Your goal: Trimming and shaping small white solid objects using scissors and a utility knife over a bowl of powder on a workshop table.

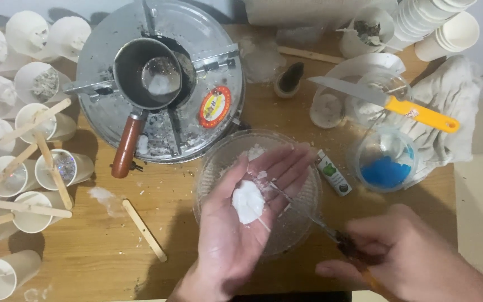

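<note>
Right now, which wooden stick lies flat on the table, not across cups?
The lone wooden stick on the bare table left of the clear bowl; the others rest across cup rims.

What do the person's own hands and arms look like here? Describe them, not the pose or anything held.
Both are bare: no gloves, rings, watch or sleeves show in the head view. The left hand has white waxy flecks and smears stuck to its palm and fingers. The right hand looks free of such residue on the side that shows. Only a little of each wrist shows before the picture's lower edge.

Bowl bottom behind left hand
</note>
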